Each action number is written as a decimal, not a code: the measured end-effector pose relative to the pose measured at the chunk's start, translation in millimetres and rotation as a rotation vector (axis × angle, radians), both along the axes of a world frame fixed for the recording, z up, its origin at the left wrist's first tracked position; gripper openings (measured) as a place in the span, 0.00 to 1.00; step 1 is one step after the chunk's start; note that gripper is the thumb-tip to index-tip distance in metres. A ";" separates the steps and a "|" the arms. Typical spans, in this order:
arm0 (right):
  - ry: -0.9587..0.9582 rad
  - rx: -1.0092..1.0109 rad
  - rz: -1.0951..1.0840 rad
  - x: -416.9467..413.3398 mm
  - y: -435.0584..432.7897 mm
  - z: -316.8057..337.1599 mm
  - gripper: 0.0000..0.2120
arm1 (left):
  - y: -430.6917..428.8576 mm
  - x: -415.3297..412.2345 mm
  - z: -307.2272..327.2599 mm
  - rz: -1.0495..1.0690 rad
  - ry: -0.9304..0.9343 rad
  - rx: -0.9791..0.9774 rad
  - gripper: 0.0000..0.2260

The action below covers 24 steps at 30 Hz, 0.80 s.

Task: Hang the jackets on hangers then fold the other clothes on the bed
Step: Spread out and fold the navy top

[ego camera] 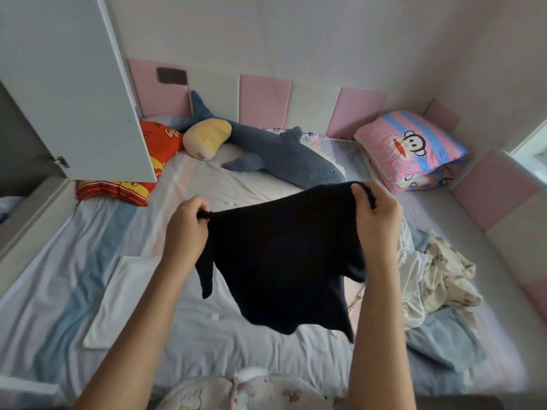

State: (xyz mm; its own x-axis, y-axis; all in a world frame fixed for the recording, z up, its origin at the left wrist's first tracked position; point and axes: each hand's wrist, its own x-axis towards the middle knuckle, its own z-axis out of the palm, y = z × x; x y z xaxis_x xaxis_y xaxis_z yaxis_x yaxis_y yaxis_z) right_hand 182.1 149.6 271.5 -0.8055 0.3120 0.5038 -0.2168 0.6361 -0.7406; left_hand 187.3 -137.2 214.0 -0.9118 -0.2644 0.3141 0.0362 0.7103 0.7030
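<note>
Both forearms bare, raised forward from near edge of bed (207,344), roughly parallel. Fingers of left hand (185,229) curled, knuckles up, pinching a bunched top corner of black garment (284,261). Fingers of right hand (377,220) curled over the opposite top corner, held higher and farther out. Black garment stretched between both hands, hanging clear above middle of bed, lower hem loose. Folded white cloth (118,297) flat toward left edge. Crumpled clothes (438,270) heaped by right edge. Along far edge: red cushion (159,140), shark plush (275,152); pink pillow (414,149) in far right corner.
</note>
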 end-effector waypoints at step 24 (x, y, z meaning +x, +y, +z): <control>-0.332 0.162 0.146 -66.7 14.6 -9.6 0.14 | -2.5 -35.0 32.5 -0.505 -0.454 0.003 0.19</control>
